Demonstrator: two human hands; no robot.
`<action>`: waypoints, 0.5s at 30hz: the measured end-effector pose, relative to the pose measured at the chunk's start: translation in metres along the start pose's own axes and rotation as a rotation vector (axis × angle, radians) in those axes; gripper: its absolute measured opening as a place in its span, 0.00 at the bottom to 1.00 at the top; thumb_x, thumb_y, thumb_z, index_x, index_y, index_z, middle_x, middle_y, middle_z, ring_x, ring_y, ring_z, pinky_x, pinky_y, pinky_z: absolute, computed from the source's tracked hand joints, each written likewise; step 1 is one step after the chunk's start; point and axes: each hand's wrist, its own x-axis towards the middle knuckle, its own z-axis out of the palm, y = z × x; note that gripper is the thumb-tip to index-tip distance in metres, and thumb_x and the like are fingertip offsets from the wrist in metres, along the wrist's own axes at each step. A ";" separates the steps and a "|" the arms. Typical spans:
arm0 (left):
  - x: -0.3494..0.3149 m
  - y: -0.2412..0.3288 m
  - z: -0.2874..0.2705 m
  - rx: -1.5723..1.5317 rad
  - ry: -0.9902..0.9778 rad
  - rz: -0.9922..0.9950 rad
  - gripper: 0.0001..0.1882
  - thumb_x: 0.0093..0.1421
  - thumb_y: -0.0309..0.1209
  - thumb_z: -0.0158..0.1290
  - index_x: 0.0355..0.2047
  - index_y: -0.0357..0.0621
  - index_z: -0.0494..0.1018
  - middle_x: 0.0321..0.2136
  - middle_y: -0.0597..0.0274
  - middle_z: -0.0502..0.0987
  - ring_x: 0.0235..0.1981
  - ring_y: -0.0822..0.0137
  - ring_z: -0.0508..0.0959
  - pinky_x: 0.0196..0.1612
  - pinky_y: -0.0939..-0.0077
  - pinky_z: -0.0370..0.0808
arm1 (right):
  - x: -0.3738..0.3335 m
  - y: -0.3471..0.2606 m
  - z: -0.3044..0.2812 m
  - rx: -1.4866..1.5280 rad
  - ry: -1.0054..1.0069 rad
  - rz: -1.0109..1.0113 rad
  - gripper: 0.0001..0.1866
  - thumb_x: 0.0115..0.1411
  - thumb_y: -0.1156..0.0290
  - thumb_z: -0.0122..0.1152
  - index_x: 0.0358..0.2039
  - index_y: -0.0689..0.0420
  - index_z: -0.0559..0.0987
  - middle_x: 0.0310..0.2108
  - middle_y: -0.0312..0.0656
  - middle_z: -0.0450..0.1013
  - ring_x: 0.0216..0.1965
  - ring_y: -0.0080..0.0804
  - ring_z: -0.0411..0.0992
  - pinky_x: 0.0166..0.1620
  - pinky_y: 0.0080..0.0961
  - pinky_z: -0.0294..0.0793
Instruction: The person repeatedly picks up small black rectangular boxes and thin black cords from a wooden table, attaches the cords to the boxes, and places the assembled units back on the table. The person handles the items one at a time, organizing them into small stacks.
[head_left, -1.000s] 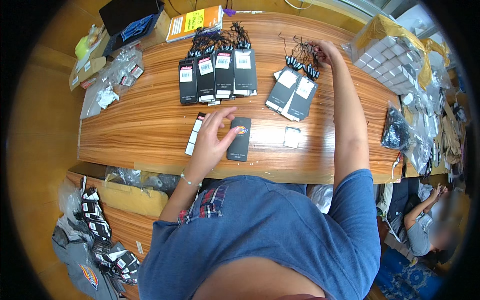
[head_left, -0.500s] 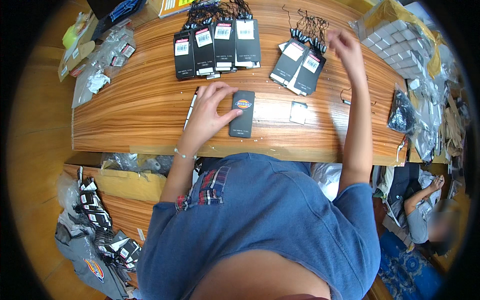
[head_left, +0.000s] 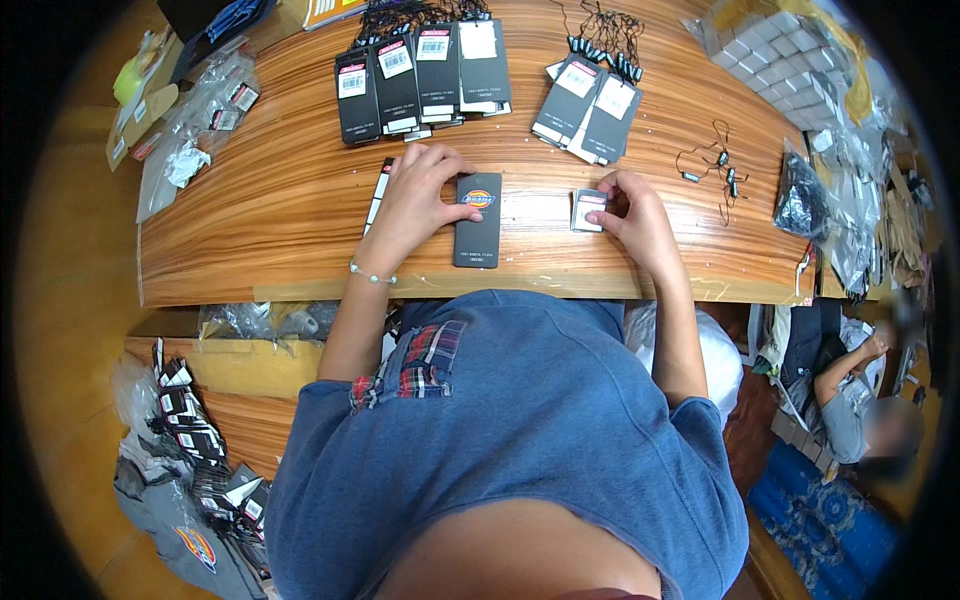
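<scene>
A dark grey hang tag (head_left: 478, 235) with a coloured oval emblem lies upright on the table in front of me. My left hand (head_left: 425, 195) curves beside it, the thumb on its left edge and a fingertip at its top corner. Partly under that hand sits another black and white tag (head_left: 379, 192). To the right, my right hand (head_left: 638, 218) pinches a small stack of white cards (head_left: 587, 210) with a red band, thumb on top. Farther back are a wide group of dark strung tags (head_left: 418, 85) and a smaller strung group (head_left: 585, 110).
Loose black string loops (head_left: 722, 165) lie at the right. Behind them stands a plastic-wrapped block of small white boxes (head_left: 765, 50), with a bag of black strings (head_left: 803, 205) nearer. Clear plastic bags (head_left: 205, 125) lie at the left. A co-worker (head_left: 850, 390) sits at far right.
My right hand has come down and left from beside the smaller tag group and now grips the small white cards. My left hand stays at the dark tag. The view has shifted slightly.
</scene>
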 end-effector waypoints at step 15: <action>-0.011 0.013 -0.005 -0.546 0.029 -0.248 0.20 0.47 0.25 0.58 0.42 0.39 0.69 0.35 0.61 0.73 0.34 0.70 0.75 0.38 0.79 0.72 | -0.011 -0.024 0.001 0.474 -0.079 -0.006 0.09 0.48 0.78 0.63 0.28 0.59 0.71 0.23 0.30 0.70 0.24 0.14 0.65 0.29 0.12 0.63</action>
